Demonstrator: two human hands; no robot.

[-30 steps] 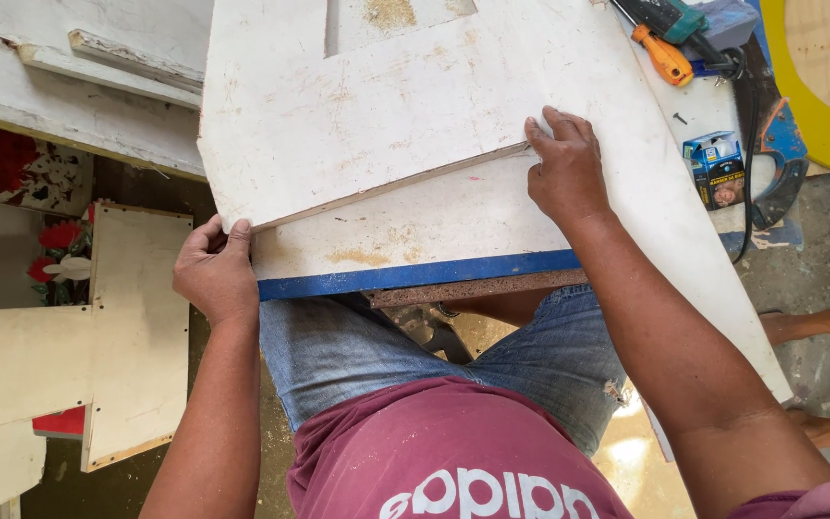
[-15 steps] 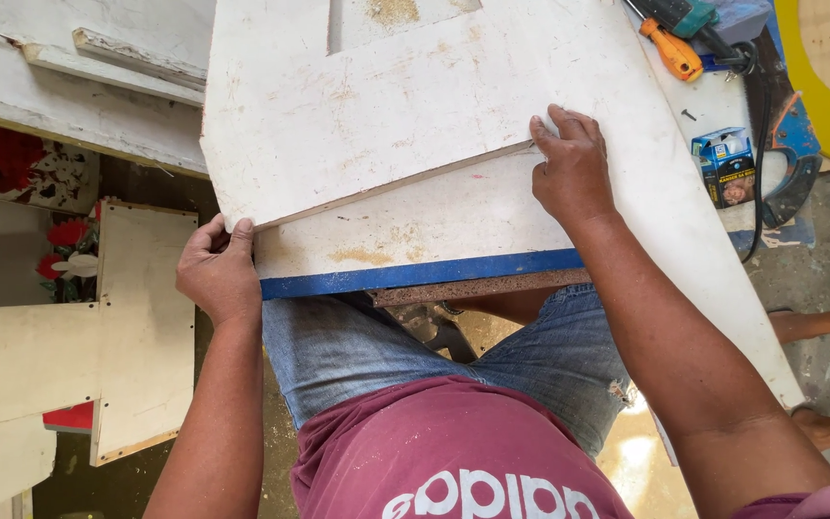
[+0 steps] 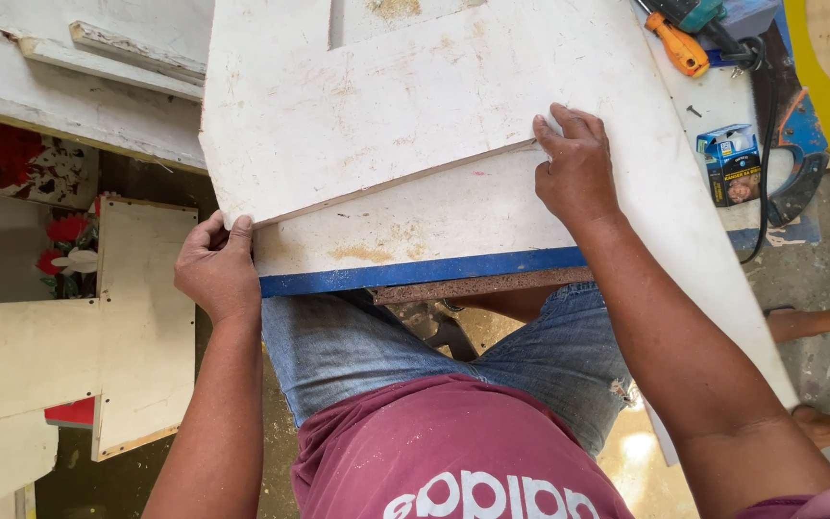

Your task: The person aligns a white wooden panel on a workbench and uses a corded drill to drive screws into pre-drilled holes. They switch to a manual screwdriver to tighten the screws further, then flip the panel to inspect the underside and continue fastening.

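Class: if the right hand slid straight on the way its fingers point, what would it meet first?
Probably nothing soon: the right hand points up across the upper white painted board, whose surface looks bare to the frame's top.

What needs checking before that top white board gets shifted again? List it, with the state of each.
1. Left hand grips the near corner of the scuffed white top board: ok.
2. Right hand lies on that board's near edge, fingers flat: ok.
3. Lower white board with blue edge strip lies under it: ok.
4. Top edge square to the blue strip: not ok, it runs at a slant.
5. Orange-handled tool lies apart from both hands: ok.
6. Support under the boards: cannot tell.
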